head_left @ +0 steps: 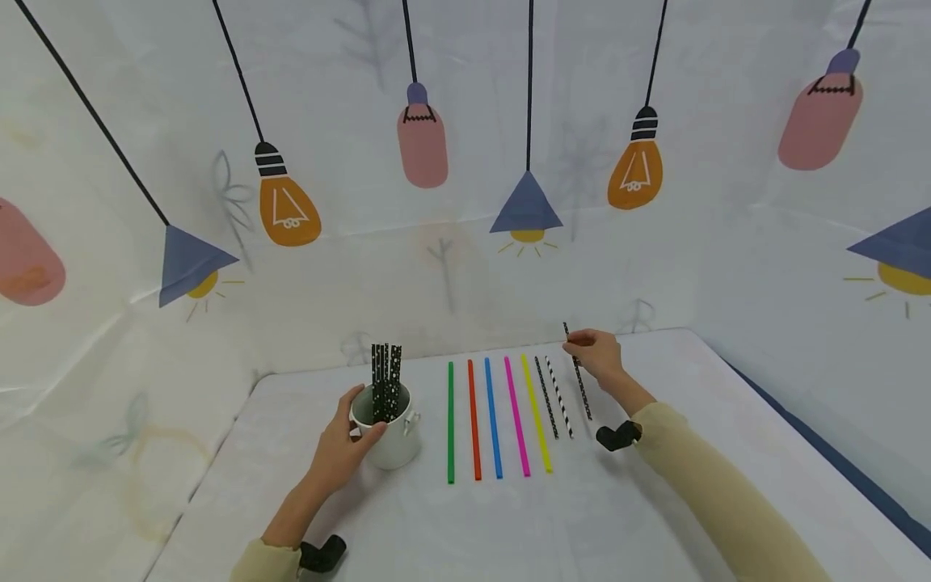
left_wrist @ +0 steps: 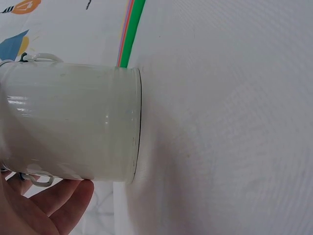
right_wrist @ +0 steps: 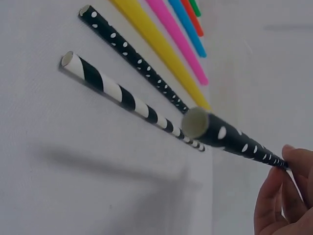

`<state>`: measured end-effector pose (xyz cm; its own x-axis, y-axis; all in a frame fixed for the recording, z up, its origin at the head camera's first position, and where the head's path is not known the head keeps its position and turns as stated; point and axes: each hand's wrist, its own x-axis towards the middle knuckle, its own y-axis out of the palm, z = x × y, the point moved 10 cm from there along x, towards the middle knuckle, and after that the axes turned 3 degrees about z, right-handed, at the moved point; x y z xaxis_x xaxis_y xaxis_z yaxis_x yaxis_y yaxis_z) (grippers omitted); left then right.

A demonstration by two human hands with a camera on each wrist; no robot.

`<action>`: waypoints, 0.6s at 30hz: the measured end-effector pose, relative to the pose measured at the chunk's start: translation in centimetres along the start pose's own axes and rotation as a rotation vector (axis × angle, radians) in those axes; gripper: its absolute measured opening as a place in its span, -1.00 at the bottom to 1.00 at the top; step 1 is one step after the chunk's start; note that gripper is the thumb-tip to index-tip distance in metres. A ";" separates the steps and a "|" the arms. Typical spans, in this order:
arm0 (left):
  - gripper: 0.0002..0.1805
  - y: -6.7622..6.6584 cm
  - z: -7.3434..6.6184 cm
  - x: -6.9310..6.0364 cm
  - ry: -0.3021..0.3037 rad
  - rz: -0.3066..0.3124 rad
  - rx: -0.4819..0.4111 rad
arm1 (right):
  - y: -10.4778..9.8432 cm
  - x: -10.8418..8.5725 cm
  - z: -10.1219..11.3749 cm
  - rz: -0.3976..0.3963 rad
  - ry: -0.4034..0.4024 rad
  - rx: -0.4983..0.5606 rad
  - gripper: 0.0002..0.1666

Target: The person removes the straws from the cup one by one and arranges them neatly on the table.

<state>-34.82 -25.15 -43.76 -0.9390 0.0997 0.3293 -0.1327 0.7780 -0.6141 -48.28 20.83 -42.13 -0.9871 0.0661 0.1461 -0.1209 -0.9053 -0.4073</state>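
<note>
My left hand (head_left: 342,443) grips the side of a small white metal bucket (head_left: 398,449), thumb near its front rim. Several black straws with white dots (head_left: 385,380) stand upright in it. In the left wrist view, fingertips press the bucket wall (left_wrist: 73,122) beside a small handle loop. On the right, my right hand (head_left: 598,354) pinches one black dotted straw (head_left: 580,384) near its upper end. That straw (right_wrist: 237,142) hangs tilted above the table in the right wrist view, its open end towards the camera. Closest to it lie a black-and-white striped straw (head_left: 558,396) and another black dotted straw (head_left: 546,398).
Left of those two lie yellow (head_left: 537,414), pink (head_left: 517,416), blue (head_left: 494,420), red (head_left: 474,420) and green (head_left: 451,420) straws, side by side on the white table (head_left: 494,525). Behind them rises a white sheet (head_left: 465,267) printed with lamps.
</note>
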 end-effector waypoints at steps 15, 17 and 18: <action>-0.16 0.0 0.1 0.1 -0.021 0.002 0.018 | 0.9 0.3 -3.2 0.023 0.039 -0.033 -0.61; -0.16 0.0 0.2 0.0 -0.021 0.002 0.020 | 1.0 0.4 -3.5 0.026 0.042 -0.035 -0.62; -0.16 0.1 0.2 0.0 -0.021 0.001 0.019 | 1.1 0.4 -3.6 0.029 0.045 -0.040 -0.62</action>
<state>-34.89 -25.25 -43.96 -0.9455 0.0874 0.3138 -0.1377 0.7657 -0.6282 -49.16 21.35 -45.81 -0.9938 0.0597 0.0938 -0.0956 -0.8897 -0.4465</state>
